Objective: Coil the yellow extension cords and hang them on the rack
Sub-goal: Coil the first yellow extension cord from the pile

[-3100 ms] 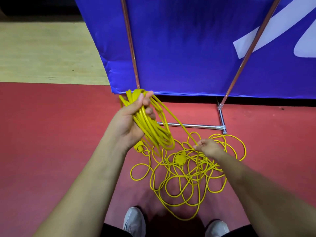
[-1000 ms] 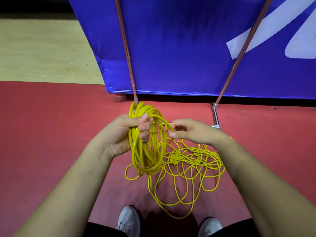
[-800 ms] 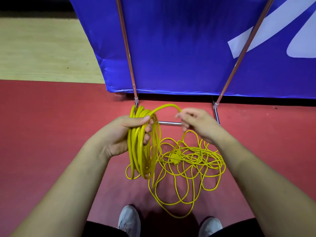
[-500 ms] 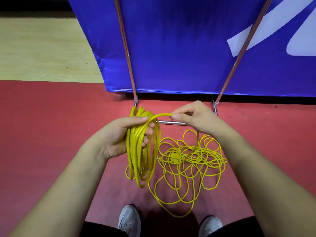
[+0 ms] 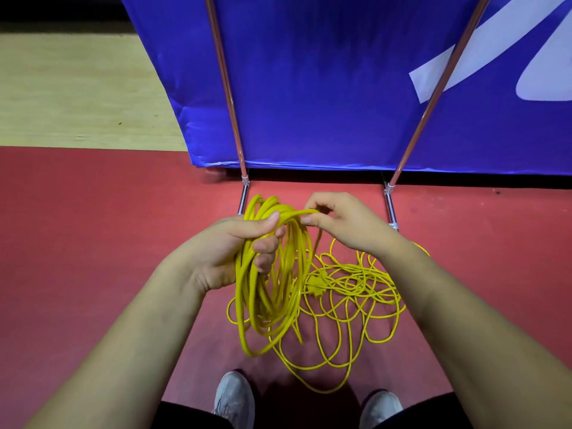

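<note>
The left hand (image 5: 229,252) grips the hanging coil of thin yellow extension cord (image 5: 269,292); the right hand (image 5: 343,224) pinches 1 strand at its 1 o'clock. Loose yellow cord loops (image 5: 349,301) tangled on the red floor (image 5: 93,243) at 4 o'clock could knot, jerking the coil loose.

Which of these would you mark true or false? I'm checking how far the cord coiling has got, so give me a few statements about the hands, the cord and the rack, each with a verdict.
1. The left hand grips a bundle of coiled yellow cord. True.
2. The right hand is empty, palm flat on the floor. False: it pinches a strand of cord beside the top of the bundle.
3. Loose yellow cord lies tangled on the red floor. True.
4. The coil already hangs on the rack. False: it is in the left hand, and only the rack's lower metal tubes show.
5. A green banner stands behind the rack. False: the banner is blue.
</note>
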A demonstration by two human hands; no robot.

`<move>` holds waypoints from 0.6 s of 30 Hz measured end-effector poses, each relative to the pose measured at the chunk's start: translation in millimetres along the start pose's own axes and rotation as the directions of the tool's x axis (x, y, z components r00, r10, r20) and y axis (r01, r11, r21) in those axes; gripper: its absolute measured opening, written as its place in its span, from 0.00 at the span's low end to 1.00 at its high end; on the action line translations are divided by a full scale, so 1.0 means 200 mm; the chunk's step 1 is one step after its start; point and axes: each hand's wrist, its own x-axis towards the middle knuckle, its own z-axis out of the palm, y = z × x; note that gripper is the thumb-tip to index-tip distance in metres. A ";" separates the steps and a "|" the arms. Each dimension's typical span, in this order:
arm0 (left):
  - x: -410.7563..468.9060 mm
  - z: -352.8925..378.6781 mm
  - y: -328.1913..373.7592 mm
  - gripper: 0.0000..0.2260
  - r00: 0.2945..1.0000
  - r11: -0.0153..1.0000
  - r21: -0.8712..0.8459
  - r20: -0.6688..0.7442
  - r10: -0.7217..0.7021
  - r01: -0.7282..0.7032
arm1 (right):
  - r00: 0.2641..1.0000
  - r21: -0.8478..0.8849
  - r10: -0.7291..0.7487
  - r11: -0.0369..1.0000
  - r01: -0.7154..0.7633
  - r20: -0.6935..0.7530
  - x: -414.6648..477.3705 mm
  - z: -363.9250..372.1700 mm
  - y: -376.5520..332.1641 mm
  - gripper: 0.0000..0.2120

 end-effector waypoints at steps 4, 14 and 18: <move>-0.01 0.01 0.02 0.12 0.996 0.995 -0.048 0.006 0.087 -0.087 | 0.991 0.015 0.136 0.991 -0.136 0.016 0.00 0.07 0.21 0.05; -0.11 -0.04 0.15 0.10 0.926 0.876 -0.345 0.044 0.375 -0.339 | 0.784 0.271 0.614 0.743 -0.612 0.087 -0.19 0.26 0.62 0.12; -0.07 -0.04 0.14 0.11 0.883 0.904 -0.145 -0.320 0.342 -0.403 | 0.712 0.581 0.698 0.547 -0.603 0.082 -0.12 0.29 0.57 0.09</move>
